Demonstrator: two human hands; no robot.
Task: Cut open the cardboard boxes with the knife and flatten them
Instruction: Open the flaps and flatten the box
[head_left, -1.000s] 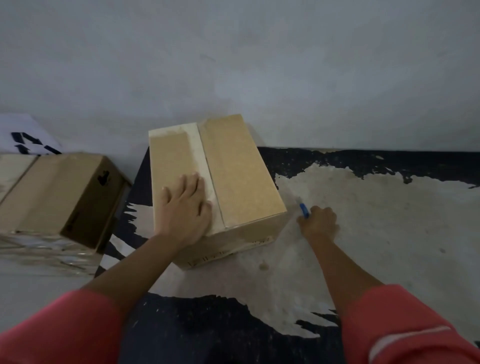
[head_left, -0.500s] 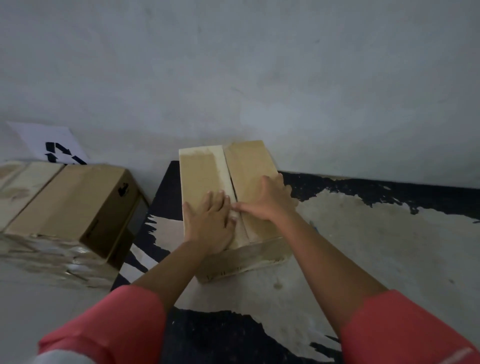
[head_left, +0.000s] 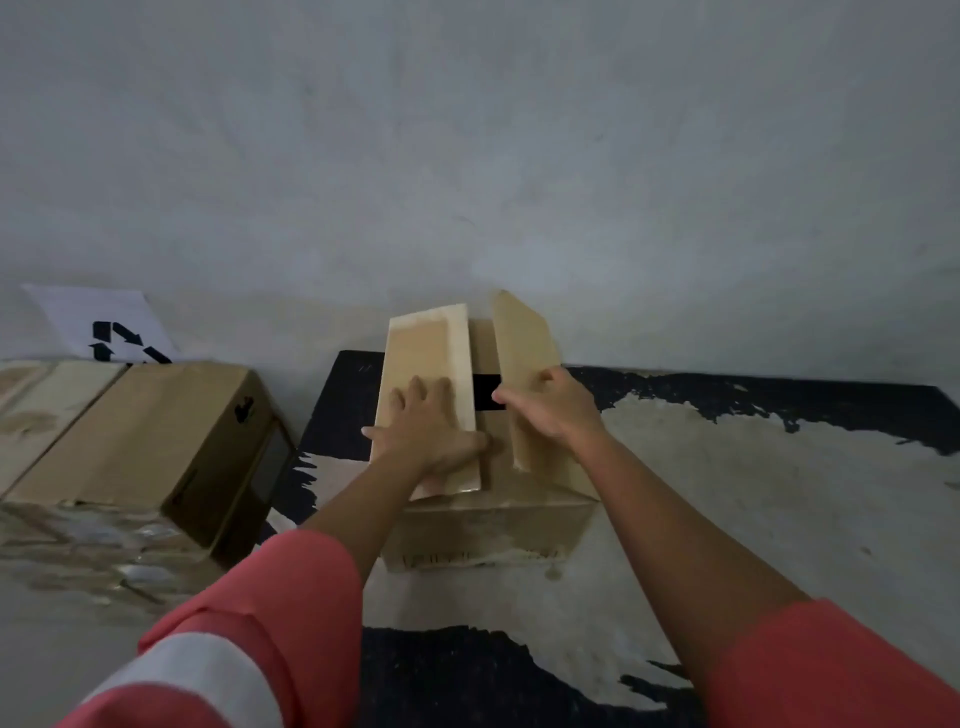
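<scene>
Well to the left of the left hand (head_left: 421, 434), a white sheet (head_left: 98, 322) printed with recycling arrows leaned on the wall (head_left: 467, 156) behind a second box (head_left: 145, 441). The left hand lay flat, fingers straight and spread, on the left flap (head_left: 431, 348) of the cardboard box (head_left: 488, 525), its thumb at that flap's inner edge. Just right of the thumb, a dark gap showed the box's inside. Across the gap, the right hand (head_left: 553, 408) gripped the right flap (head_left: 522, 343), thumb on its inner face, holding it tilted up. The box sat on a worn black mat (head_left: 727, 467) spreading right of that grip.
</scene>
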